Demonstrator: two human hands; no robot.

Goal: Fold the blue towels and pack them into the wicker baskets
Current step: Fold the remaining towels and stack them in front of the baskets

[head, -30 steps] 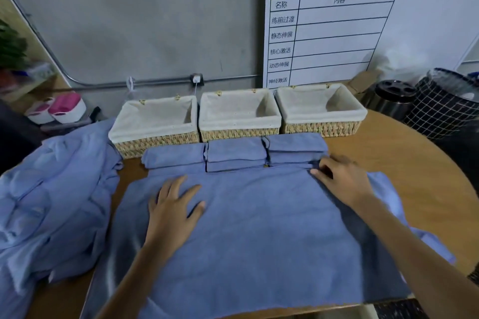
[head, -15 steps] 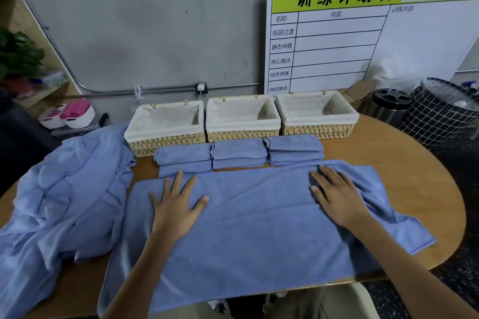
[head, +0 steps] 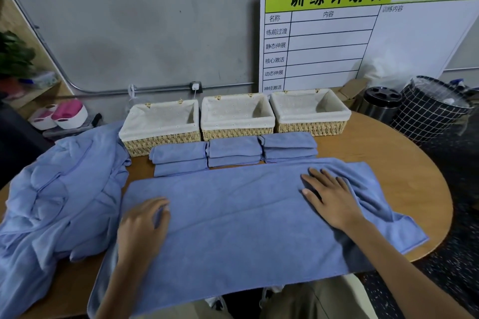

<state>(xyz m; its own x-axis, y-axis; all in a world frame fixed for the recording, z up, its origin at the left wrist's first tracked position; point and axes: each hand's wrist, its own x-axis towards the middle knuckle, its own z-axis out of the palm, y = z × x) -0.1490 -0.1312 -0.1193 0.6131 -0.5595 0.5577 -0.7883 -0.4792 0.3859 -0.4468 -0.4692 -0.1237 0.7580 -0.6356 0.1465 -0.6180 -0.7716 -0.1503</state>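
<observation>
Three lined wicker baskets (head: 237, 118) stand in a row at the worktop's (head: 383, 153) back, nothing in them. Folded towels (head: 234, 151) lie just before them. The left hand (head: 143, 225) curls its fingers into the spread blue towel (head: 233, 217); the right hand (head: 330, 195) presses flat on it.

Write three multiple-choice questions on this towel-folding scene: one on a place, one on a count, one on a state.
1. Where do the folded blue towels lie?
A. inside the baskets
B. on the table before the baskets
C. on the floor

2. How many cloth-lined wicker baskets stand in the row?
A. two
B. three
C. four

3. How is the right hand on the large spread blue towel?
A. lying flat, fingers straight
B. lifted clear of it
C. clenched in a fist

Key: 1 B, the stacks lie on the round wooden table; 2 B, three show side by side; 3 A, its palm lies on the cloth.
</observation>
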